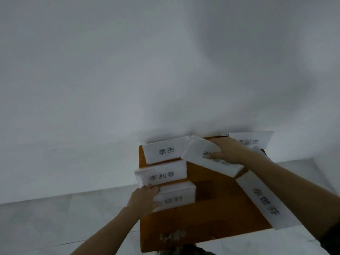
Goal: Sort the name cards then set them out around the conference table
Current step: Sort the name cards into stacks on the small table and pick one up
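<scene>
Big white wall (128,70) fills most of my view, with pale tiled floor (55,227) below it. The small brown table (202,218) sits against the wall, six name cards spread over it. The 余世芳 card (265,203) runs along the right edge beside my forearm. My right hand (228,151) grips the tilted card (198,155) mid-back, thumb covering the print, can't tell if it's lifted. The 李国杰 card (257,139) is behind that hand. The 李杰 card (165,150) and 李利春 card (161,175) stand back left. My left hand (143,199) holds the left end of the blurry front card (176,197).
</scene>
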### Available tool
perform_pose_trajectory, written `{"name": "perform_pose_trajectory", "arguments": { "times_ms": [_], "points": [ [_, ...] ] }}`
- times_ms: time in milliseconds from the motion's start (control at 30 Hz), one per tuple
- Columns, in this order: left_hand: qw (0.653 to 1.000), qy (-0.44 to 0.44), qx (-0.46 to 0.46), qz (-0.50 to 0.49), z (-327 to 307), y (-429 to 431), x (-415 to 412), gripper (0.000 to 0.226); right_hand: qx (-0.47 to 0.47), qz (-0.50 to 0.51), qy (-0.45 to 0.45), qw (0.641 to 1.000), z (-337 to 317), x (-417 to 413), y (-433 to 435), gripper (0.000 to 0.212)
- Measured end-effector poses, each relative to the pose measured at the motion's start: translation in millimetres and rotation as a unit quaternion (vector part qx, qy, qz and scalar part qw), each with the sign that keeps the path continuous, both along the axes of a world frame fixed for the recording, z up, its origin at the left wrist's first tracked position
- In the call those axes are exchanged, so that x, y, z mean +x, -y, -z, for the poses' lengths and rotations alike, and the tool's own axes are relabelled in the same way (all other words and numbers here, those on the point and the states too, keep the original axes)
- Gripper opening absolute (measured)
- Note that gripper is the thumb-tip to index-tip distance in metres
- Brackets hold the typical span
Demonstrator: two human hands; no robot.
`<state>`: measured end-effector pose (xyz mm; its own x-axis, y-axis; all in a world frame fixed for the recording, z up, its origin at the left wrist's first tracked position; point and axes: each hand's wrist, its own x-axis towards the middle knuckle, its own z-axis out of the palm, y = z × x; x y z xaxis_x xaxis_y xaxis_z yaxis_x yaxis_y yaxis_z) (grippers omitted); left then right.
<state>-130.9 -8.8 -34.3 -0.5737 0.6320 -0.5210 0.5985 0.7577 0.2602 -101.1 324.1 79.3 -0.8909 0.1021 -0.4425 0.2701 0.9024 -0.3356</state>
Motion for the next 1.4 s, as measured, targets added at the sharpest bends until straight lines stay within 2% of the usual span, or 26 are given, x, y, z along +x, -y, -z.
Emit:
{"name": "perform_pose_trajectory", "arguments": {
  "times_ms": [100, 200, 300, 433, 600, 733, 800, 867, 933, 1000, 1133, 1267, 1400],
  "points": [
    [1.0, 0.006, 0.002, -0.011, 2, -1, 0, 0.047, 0.034, -0.041, -0.045, 0.998, -30, -33, 16, 0.054],
    [1.0, 0.001, -0.001, -0.016, 1, -2, 0, 0.046, 0.058, -0.096, -0.058, 0.992, -30, -70, 42, 0.056],
    [1.0, -0.008, -0.009, -0.022, 1, -3, 0, 0.043, 0.071, -0.141, -0.04, 0.987, -12, -103, 71, 0.058],
    [0.999, -0.012, -0.004, -0.036, 1, -4, 2, 0.044, 0.088, -0.181, 0.0, 0.98, 25, -132, 97, 0.05],
    [0.999, -0.02, -0.001, -0.047, 3, -3, 4, 0.041, 0.108, -0.204, 0.04, 0.972, 66, -152, 114, 0.046],
    [0.999, -0.035, -0.013, -0.035, 5, -1, 4, 0.043, 0.091, -0.207, 0.043, 0.973, 73, -160, 114, 0.041],
    [0.999, -0.032, -0.013, -0.034, 4, 0, 5, 0.042, 0.087, -0.212, 0.045, 0.972, 75, -161, 112, 0.047],
    [0.999, -0.024, -0.012, -0.035, 0, -2, 4, 0.041, 0.086, -0.214, 0.054, 0.972, 76, -158, 109, 0.064],
    [0.999, -0.006, -0.011, -0.038, -8, -1, 4, 0.039, 0.066, -0.2, 0.063, 0.975, 71, -154, 104, 0.082],
    [0.999, 0.005, -0.005, -0.04, -25, 4, 3, 0.039, 0.027, -0.167, 0.042, 0.985, 59, -146, 91, 0.088],
    [0.996, 0.0, 0.043, -0.073, -78, 27, -6, 0.05, -0.02, -0.097, 0.002, 0.995, 35, -124, 52, 0.082],
    [0.989, -0.066, 0.093, -0.096, -137, 32, -37, 0.049, 0.024, -0.021, -0.026, 0.999, 31, -88, 7, 0.073],
    [0.981, -0.108, 0.115, -0.116, -157, 14, -80, 0.051, 0.043, 0.028, -0.021, 0.998, 39, -55, -19, 0.07]
  ]
}}
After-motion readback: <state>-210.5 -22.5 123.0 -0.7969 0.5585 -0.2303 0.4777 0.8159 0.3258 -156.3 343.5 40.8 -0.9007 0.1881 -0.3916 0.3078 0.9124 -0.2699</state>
